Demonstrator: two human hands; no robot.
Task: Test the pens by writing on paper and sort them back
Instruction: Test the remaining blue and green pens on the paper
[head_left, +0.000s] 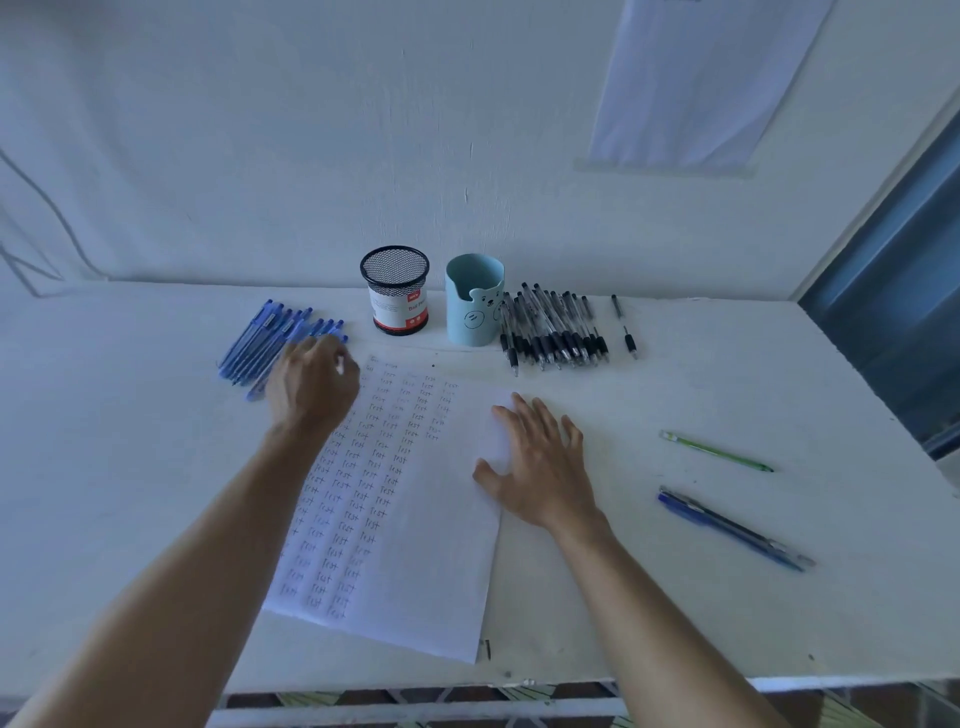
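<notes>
We flatten our right hand (540, 462) on the paper (415, 545) to steady it; our left hand (311, 387) curls over the upper-left blue pens (254, 340), hold unclear.

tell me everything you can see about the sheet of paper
The sheet of paper is white and thin, lying flat and slightly askew on the white table. Handwritten columns of the word "test" fill its left half; the right half is blank. The right hand rests flat, fingers spread, on its right edge.

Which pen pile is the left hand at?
The blue pens, left of the mesh cup; the black pens lie right of the teal cup, untouched.
</notes>
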